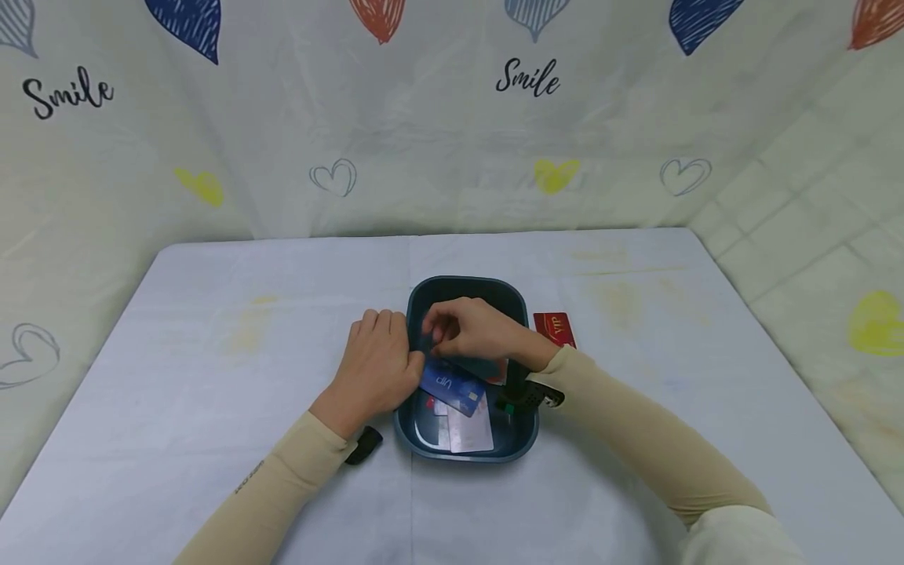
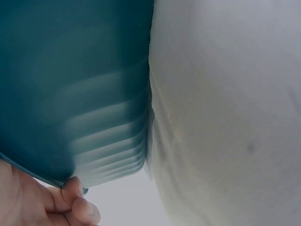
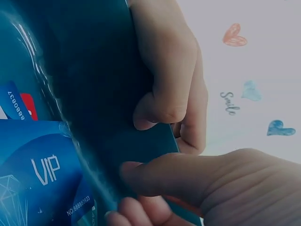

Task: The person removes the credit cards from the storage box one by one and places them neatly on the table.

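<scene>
My left hand [image 1: 379, 362] grips the left rim of a dark teal plastic bin [image 1: 466, 455], its thumb on the inner side and its fingers outside. Over the bin, my right hand [image 1: 469, 329] has loosely bent fingers. In the right wrist view its thumb [image 3: 160, 175] and fingertips are apart, with nothing visible between them. Inside the bin lies a blue VIP card [image 1: 452, 387], partly over a pale card [image 1: 470, 428]. Other cards under these are largely covered; one shows a red corner [image 3: 28, 104].
A red VIP card [image 1: 555, 329] lies on the white tablecloth [image 1: 282, 408] beside the bin's right side, partly behind my right wrist. A black wrist device [image 1: 364, 446] sits under my left forearm, and another [image 1: 540, 395] hangs below my right wrist, over the bin's right wall.
</scene>
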A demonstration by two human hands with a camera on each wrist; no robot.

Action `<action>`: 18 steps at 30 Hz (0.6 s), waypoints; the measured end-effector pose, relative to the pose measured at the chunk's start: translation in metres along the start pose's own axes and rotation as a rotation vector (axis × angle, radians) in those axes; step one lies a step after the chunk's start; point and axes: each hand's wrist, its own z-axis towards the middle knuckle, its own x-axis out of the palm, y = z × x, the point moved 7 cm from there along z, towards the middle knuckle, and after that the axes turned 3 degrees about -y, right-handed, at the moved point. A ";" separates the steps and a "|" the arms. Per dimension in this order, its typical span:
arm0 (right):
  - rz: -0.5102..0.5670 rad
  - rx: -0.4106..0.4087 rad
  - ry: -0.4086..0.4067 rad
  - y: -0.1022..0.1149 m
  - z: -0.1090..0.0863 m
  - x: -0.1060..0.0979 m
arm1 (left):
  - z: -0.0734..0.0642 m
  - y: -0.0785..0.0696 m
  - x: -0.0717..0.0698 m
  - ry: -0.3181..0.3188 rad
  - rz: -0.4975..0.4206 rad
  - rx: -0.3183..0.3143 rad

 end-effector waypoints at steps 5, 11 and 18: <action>-0.059 0.020 0.016 -0.001 -0.001 0.002 | 0.000 0.001 0.001 0.006 0.005 -0.002; -0.112 0.039 0.011 -0.002 -0.002 0.002 | 0.000 0.000 0.000 0.001 0.002 0.004; -0.161 0.065 0.011 -0.001 -0.004 -0.001 | -0.001 0.000 -0.001 -0.015 0.001 0.013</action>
